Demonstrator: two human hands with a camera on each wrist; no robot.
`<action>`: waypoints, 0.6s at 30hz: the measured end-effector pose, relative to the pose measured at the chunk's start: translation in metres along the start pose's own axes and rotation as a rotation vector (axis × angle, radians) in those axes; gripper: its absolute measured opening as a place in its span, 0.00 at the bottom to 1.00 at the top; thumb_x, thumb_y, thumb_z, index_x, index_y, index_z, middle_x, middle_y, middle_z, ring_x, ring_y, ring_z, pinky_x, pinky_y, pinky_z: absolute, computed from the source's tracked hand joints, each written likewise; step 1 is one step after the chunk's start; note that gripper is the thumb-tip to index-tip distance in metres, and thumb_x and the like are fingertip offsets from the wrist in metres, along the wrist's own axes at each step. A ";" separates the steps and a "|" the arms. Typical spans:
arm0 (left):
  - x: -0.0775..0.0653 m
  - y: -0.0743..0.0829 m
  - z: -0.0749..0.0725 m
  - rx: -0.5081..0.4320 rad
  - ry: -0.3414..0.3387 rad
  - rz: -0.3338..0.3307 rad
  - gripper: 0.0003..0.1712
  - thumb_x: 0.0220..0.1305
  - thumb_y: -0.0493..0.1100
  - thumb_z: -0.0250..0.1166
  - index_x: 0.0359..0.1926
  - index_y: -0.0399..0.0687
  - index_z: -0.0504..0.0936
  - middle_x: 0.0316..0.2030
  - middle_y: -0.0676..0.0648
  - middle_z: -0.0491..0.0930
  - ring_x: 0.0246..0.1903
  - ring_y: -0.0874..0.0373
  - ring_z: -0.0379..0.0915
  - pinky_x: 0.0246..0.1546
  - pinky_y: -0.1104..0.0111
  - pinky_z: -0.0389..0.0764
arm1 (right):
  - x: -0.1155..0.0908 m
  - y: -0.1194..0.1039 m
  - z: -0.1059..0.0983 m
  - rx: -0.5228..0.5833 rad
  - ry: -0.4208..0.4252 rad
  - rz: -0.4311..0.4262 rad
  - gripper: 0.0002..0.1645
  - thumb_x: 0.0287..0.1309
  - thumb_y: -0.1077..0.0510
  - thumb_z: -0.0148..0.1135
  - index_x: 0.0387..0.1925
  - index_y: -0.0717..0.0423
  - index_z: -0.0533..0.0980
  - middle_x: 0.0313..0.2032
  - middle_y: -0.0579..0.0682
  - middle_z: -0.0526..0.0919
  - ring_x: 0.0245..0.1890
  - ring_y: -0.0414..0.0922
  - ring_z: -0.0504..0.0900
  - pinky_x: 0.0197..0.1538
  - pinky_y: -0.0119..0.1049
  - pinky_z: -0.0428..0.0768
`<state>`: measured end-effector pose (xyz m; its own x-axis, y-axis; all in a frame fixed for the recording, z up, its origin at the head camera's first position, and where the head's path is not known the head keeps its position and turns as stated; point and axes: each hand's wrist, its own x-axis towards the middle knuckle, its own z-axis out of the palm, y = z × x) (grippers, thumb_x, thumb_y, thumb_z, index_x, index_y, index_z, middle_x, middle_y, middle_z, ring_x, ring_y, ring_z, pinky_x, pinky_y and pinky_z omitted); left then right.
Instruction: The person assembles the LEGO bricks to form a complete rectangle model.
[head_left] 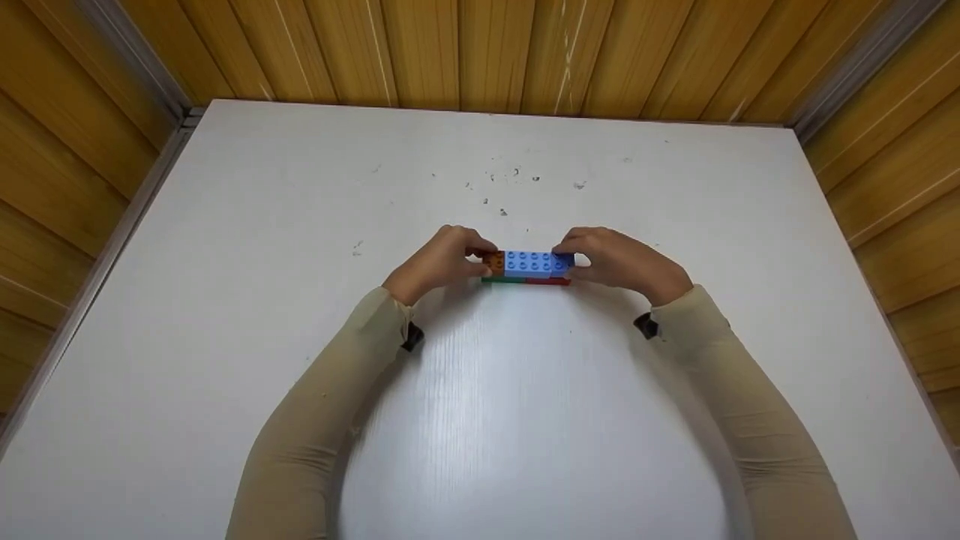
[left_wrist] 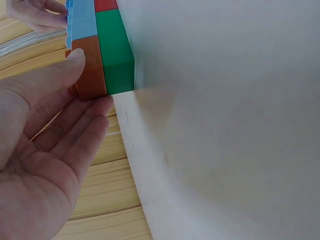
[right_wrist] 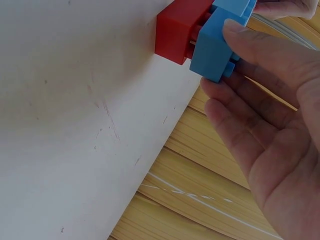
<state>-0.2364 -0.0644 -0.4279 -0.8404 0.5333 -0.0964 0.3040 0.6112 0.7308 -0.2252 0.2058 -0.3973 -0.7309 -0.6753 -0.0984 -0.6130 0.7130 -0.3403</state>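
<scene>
My left hand (head_left: pixel 444 259) pinches an orange-brown toy building brick (left_wrist: pixel 91 72) between thumb and fingers. This brick lies on top of a green brick (left_wrist: pixel 116 55), at the left end of a two-layer row. A light blue brick (head_left: pixel 528 262) makes up the middle of the top layer, studs upward. At the right end, my right hand (head_left: pixel 621 259) pinches a blue brick (right_wrist: pixel 212 47) above a red brick (right_wrist: pixel 177 32). In the right wrist view, red studs show in a gap between these two. The far side of the row is hidden in the head view.
The row stands on a white table (head_left: pixel 525 420) with dark scuffs toward its back. Wood-patterned panels (head_left: pixel 487 56) border the table at the back and both sides. A small black piece (head_left: pixel 646 325) sits at the right wrist, another at the left.
</scene>
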 end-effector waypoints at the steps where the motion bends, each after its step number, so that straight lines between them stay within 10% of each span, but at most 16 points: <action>1: 0.000 0.000 0.000 -0.001 -0.001 -0.003 0.21 0.57 0.35 0.69 0.53 0.39 0.82 0.49 0.43 0.83 0.48 0.55 0.80 0.53 0.65 0.78 | 0.000 0.000 0.000 0.000 -0.001 0.002 0.23 0.52 0.64 0.69 0.53 0.63 0.79 0.47 0.57 0.83 0.47 0.50 0.81 0.54 0.45 0.80; 18: 0.000 0.000 0.000 -0.001 -0.005 -0.026 0.21 0.57 0.35 0.69 0.53 0.39 0.82 0.49 0.43 0.83 0.48 0.55 0.80 0.53 0.65 0.78 | 0.001 -0.006 -0.002 0.025 -0.037 0.088 0.24 0.53 0.64 0.69 0.54 0.60 0.79 0.46 0.55 0.82 0.46 0.51 0.80 0.54 0.45 0.79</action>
<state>-0.2365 -0.0644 -0.4273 -0.8458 0.5201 -0.1188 0.2815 0.6242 0.7287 -0.2228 0.2010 -0.3936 -0.7696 -0.6174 -0.1629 -0.5393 0.7651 -0.3519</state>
